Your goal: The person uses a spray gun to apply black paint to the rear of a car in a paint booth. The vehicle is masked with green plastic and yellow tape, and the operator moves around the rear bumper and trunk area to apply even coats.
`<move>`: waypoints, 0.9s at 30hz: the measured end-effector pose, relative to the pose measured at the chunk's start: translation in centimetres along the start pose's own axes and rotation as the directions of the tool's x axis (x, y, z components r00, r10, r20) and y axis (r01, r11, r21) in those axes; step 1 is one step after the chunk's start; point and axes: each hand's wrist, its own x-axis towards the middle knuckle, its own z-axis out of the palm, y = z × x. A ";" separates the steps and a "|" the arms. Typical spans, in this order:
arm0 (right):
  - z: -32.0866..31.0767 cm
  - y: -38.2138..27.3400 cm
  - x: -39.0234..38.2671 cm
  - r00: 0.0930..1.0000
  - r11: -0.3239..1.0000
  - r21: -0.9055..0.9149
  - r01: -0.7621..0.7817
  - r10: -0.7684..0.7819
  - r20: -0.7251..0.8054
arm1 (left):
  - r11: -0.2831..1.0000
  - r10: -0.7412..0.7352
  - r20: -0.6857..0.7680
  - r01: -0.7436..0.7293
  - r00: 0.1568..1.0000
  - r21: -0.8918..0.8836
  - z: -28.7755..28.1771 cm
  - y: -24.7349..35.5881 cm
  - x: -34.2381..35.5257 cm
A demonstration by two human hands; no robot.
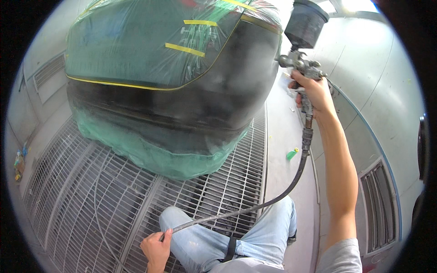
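Note:
My right hand (314,93) is raised at the right, its fingers wrapped round the grip of a spray gun (300,63) with a dark cup (306,25) on top. The gun points left at the dark bumper (218,86) of a vehicle, level with its right corner, and a pale haze hangs over that panel. From the gun's handle an air hose (291,186) curves down across my legs. Low in the view, my left hand (156,248) is closed on that hose. Green masking film (127,50) with yellow tape covers the vehicle above and below the bumper.
Under me is a metal floor grating (82,182), with a thin line (96,195) lying over it. A small green object (292,154) rests on the pale floor strip at the right. The booth wall (364,68) has a louvred vent (378,204). Colourful items lie far left (19,164).

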 end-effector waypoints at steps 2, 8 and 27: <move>2.2 -0.9 -0.5 0.998 0.999 0.029 0.018 -0.020 0.057 | 1.000 0.003 -0.012 -0.003 1.000 0.011 -0.1 -0.1 -0.3; 5.7 -1.7 -1.6 0.983 0.991 0.128 0.031 -0.054 0.175 | 1.000 -0.025 -0.018 0.025 1.000 0.014 -0.3 -0.2 -0.9; -5.3 8.8 0.7 0.975 0.988 0.023 -0.156 0.157 -0.158 | 0.999 0.029 0.027 -0.028 0.999 -0.015 1.3 1.1 0.5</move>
